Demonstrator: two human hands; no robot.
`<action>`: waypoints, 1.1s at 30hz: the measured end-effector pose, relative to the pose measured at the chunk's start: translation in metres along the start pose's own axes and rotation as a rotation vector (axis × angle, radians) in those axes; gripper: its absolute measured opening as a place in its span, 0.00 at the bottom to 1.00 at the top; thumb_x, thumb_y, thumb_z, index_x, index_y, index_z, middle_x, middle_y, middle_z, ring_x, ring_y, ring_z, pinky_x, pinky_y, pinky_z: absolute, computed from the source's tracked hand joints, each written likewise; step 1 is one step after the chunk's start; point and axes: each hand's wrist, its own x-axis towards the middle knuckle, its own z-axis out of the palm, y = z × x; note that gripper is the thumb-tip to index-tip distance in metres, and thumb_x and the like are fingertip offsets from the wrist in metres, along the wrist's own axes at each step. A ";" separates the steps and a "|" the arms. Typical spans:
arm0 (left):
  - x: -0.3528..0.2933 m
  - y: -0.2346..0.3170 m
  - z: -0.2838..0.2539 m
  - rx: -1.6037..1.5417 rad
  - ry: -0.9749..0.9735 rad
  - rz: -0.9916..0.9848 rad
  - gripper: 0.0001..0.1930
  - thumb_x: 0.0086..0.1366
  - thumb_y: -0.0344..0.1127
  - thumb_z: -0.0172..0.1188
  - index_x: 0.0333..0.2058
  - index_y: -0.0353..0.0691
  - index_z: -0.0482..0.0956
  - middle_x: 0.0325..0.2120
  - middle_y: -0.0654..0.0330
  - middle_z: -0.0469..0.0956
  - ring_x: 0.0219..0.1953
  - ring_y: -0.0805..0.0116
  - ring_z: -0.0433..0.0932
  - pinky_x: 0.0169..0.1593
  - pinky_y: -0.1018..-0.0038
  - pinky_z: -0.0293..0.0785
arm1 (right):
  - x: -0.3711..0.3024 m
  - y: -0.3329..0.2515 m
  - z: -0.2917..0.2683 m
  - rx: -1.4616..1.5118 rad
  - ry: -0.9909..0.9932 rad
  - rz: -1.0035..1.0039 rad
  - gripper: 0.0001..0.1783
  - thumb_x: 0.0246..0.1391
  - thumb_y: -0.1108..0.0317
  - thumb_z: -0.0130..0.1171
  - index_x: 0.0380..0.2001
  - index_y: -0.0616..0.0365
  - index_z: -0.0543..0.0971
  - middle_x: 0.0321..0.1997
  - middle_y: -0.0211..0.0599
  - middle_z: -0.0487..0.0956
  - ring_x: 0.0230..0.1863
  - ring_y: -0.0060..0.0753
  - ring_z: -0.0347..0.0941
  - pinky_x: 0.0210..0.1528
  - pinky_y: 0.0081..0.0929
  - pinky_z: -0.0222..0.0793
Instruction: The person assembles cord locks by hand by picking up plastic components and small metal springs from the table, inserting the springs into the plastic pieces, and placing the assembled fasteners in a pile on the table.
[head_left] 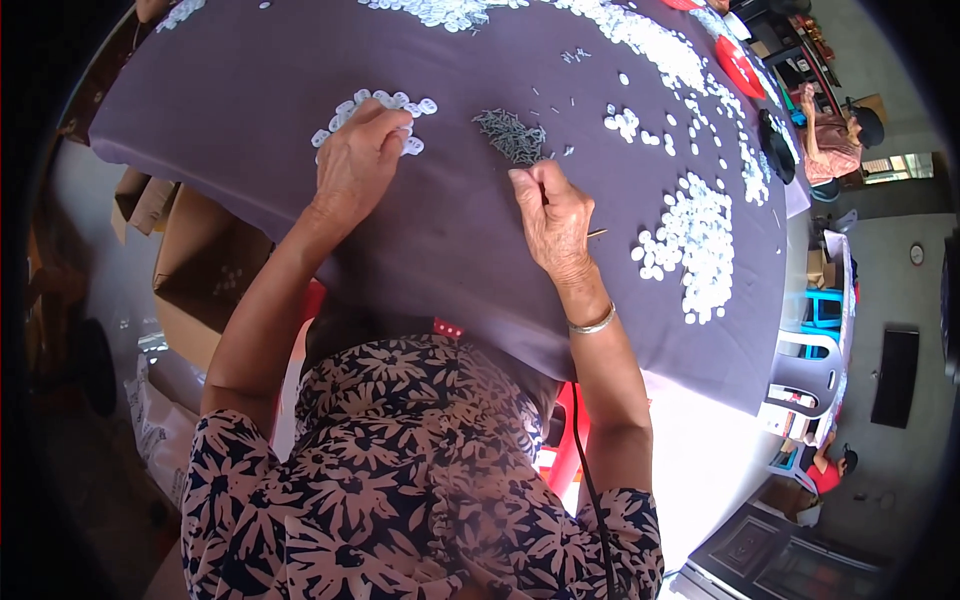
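My left hand (pixel 360 152) is curled over a small cluster of white oval plastic pieces (pixel 428 106). Its fingertips point down among them, and I cannot make out what they pinch. My right hand (pixel 556 212) is closed, thumb against the bent forefinger, right beside a heap of small grey screws (pixel 511 135). Whatever lies between those fingers is too small to tell. A thin brass-coloured rod (pixel 597 233) sticks out past the right hand's outer edge; its other end is hidden, and I cannot tell whether the hand holds it.
A dark cloth covers the table (pixel 440 220). More white round pieces (pixel 690 245) lie in a pile at the right, with others along the far edge near a red basin (pixel 738 66). An open cardboard box (pixel 200 265) stands below the table's left edge. Another person (pixel 832 145) sits at the far right.
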 end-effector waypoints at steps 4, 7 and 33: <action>0.000 0.007 -0.004 -0.119 0.095 0.019 0.07 0.58 0.28 0.56 0.36 0.39 0.77 0.26 0.57 0.74 0.30 0.58 0.77 0.32 0.69 0.72 | 0.001 0.004 -0.005 0.025 0.055 -0.007 0.20 0.60 0.62 0.53 0.16 0.61 0.70 0.10 0.29 0.65 0.13 0.17 0.63 0.16 0.21 0.59; -0.007 0.020 0.001 -0.315 0.037 -0.070 0.06 0.59 0.31 0.59 0.34 0.38 0.78 0.24 0.57 0.74 0.28 0.64 0.76 0.31 0.72 0.72 | 0.007 0.003 -0.017 0.151 0.087 0.241 0.33 0.65 0.51 0.40 0.08 0.59 0.68 0.05 0.24 0.60 0.09 0.16 0.56 0.13 0.20 0.50; -0.025 0.055 0.005 -0.857 -0.312 -0.420 0.25 0.66 0.45 0.53 0.13 0.36 0.68 0.11 0.69 0.62 0.17 0.81 0.60 0.23 0.79 0.58 | 0.134 0.157 -0.057 -0.758 -0.256 0.516 0.13 0.43 0.59 0.64 0.33 0.51 0.82 0.30 0.35 0.82 0.33 0.34 0.79 0.38 0.30 0.72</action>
